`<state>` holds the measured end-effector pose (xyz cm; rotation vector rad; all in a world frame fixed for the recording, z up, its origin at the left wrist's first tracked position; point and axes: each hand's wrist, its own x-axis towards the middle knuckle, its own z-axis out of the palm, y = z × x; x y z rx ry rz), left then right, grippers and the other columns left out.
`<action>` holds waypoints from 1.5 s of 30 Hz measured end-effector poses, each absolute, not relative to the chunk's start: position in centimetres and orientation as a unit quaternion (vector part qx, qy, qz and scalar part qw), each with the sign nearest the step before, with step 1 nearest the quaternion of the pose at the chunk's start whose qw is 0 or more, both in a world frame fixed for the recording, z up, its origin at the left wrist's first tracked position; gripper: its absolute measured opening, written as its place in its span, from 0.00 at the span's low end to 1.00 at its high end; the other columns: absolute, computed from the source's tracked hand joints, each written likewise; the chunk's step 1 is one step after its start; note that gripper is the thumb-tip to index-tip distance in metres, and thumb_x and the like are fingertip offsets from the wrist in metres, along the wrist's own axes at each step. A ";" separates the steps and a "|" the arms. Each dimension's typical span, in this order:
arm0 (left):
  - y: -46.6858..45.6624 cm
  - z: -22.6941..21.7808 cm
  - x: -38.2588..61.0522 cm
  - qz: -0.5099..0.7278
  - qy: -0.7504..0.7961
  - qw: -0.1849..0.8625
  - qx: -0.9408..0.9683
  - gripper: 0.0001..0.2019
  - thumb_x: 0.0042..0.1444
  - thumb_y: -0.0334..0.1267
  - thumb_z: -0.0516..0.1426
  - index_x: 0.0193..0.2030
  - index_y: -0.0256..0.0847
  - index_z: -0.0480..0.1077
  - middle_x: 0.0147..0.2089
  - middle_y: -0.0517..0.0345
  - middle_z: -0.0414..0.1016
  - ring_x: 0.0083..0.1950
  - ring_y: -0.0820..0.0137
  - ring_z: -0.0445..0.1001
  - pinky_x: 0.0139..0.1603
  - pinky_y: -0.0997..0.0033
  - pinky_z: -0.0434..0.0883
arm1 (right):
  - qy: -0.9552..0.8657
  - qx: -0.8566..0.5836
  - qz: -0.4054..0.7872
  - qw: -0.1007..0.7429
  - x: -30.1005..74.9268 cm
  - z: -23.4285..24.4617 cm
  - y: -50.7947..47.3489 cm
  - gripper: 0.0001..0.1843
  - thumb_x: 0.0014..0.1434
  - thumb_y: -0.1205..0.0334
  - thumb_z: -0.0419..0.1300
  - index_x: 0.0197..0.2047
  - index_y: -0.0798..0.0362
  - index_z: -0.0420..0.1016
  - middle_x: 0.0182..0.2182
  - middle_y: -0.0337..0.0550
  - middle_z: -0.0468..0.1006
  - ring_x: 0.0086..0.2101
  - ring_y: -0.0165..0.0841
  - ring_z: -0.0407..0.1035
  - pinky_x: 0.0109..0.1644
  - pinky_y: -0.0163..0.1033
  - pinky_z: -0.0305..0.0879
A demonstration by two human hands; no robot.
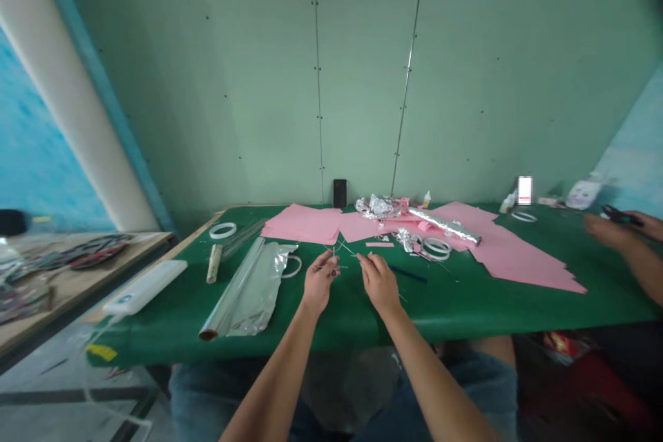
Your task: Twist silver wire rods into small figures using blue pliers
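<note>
Pinching thin strands [349,248] in left hand [318,282] and right hand [380,282], slightly apart; best to hold crossing steady, guide lightly.

Soft, muted light covers the desk [440,314]. An upright screen [525,189] glares white. The left edge blurs; the upper-right corner darkens.

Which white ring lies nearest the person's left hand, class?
The white ring between the shiny sheet and left hand; other white rings lie farther off.
</note>
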<state>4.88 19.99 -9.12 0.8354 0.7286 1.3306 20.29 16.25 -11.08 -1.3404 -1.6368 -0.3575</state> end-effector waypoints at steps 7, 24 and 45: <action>19.1 -8.9 4.9 0.599 0.292 0.644 0.376 0.13 0.64 0.40 0.58 0.52 0.36 0.70 0.49 0.51 0.74 0.43 0.66 0.76 0.42 0.61 0.77 | -0.529 -0.588 -0.058 0.610 19.2 -10.3 14.4 0.16 0.69 0.60 0.49 0.51 0.56 0.74 0.43 0.52 0.77 0.39 0.36 0.74 0.41 0.42 0.71; 6.9 -2.9 4.7 0.625 0.238 0.634 0.390 0.13 0.40 0.36 0.72 0.32 0.36 0.77 0.24 0.62 0.75 0.24 0.75 0.73 0.26 0.77 0.70 | -0.430 -0.447 0.290 0.729 17.0 -4.8 4.8 0.16 0.55 0.50 0.64 0.41 0.51 0.81 0.13 0.29 0.60 0.15 0.26 0.51 0.16 0.33 0.49; 4.0 -2.3 4.3 0.619 0.231 0.607 0.441 0.08 0.48 0.38 0.69 0.35 0.38 0.79 0.31 0.59 0.76 0.26 0.76 0.70 0.26 0.77 0.73 | -0.494 -0.399 0.360 0.684 15.1 -3.1 1.3 0.08 0.56 0.56 0.66 0.35 0.51 0.81 0.21 0.35 0.72 0.20 0.24 0.61 0.20 0.30 0.59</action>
